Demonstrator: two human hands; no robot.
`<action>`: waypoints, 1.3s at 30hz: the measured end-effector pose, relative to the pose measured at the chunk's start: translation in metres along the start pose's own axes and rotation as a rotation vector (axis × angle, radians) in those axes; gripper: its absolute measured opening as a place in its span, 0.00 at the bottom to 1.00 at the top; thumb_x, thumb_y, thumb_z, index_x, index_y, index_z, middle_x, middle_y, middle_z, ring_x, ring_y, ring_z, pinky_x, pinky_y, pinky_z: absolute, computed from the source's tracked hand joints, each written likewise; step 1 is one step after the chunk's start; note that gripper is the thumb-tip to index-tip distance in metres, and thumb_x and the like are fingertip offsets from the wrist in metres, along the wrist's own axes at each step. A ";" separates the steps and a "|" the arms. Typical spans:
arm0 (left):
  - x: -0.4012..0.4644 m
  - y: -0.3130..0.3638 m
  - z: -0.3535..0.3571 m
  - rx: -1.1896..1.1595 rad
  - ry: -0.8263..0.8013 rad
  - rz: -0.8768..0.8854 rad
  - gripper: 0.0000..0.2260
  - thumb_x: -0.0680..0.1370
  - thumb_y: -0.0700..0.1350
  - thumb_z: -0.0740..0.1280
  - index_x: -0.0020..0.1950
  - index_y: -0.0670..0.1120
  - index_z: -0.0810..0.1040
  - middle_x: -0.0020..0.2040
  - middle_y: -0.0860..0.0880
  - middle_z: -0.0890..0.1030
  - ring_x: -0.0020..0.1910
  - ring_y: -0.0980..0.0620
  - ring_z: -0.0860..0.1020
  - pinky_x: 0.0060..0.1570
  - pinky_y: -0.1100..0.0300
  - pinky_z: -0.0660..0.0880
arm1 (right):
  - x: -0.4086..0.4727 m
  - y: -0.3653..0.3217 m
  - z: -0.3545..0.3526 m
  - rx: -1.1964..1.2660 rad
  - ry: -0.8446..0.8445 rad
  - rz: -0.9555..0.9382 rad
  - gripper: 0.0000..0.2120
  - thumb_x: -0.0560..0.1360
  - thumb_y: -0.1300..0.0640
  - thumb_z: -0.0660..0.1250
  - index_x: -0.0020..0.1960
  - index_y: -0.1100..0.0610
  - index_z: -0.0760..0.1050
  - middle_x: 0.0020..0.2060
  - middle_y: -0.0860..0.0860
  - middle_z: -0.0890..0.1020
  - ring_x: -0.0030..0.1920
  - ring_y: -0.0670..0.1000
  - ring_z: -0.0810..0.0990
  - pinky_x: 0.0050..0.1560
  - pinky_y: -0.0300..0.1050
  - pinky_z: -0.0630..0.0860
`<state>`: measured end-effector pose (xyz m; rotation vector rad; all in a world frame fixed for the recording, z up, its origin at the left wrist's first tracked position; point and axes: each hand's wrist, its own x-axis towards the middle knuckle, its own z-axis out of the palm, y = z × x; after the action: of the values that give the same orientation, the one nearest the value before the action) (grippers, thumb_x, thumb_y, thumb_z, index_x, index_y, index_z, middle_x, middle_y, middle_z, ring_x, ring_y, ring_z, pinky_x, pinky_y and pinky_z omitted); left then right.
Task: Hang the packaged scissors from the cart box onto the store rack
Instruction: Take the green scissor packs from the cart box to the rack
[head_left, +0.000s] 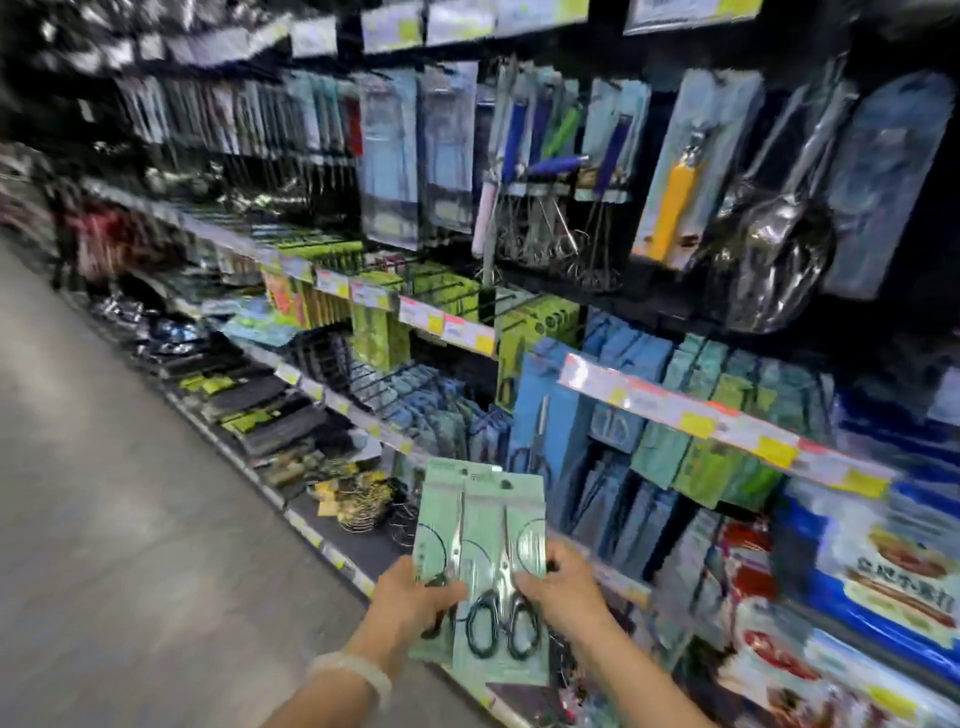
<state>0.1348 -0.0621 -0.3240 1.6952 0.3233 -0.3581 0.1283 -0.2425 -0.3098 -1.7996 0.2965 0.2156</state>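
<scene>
Both hands (415, 597) (563, 587) grip scissor packs (498, 525), rack (675, 410) near

a yellow-handled tool (672, 208) in a clear pack hangs high up, with a packaged steel ladle (779, 244) just to its right and wire whisks (545, 244) to its left. below the yellow-handled tool runs a strip of price labels (727, 421), with blue carded packs (628, 358) behind it. far to its lower left lies the grey aisle floor (114, 509).
</scene>
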 end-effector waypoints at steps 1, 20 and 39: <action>0.012 0.002 -0.009 -0.031 0.010 -0.001 0.10 0.70 0.40 0.75 0.50 0.41 0.80 0.41 0.44 0.83 0.37 0.48 0.77 0.33 0.59 0.73 | 0.013 -0.007 0.008 0.006 -0.015 -0.009 0.13 0.74 0.61 0.68 0.56 0.55 0.68 0.52 0.47 0.76 0.48 0.47 0.76 0.50 0.36 0.72; 0.222 0.062 -0.132 -0.087 0.078 -0.054 0.15 0.76 0.46 0.69 0.60 0.42 0.76 0.56 0.45 0.81 0.55 0.45 0.77 0.56 0.56 0.69 | 0.227 -0.088 0.094 0.011 0.068 0.034 0.09 0.74 0.58 0.68 0.50 0.58 0.70 0.50 0.55 0.78 0.47 0.54 0.78 0.48 0.46 0.73; 0.404 0.087 -0.209 0.127 -0.309 -0.050 0.40 0.62 0.65 0.71 0.67 0.45 0.71 0.66 0.46 0.75 0.66 0.45 0.72 0.70 0.44 0.65 | 0.308 -0.147 0.173 0.151 0.579 -0.082 0.07 0.76 0.60 0.65 0.54 0.56 0.73 0.52 0.55 0.81 0.53 0.53 0.78 0.53 0.44 0.72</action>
<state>0.5495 0.1357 -0.3831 1.7265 0.1167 -0.6811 0.4686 -0.0677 -0.3098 -1.6890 0.6271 -0.3869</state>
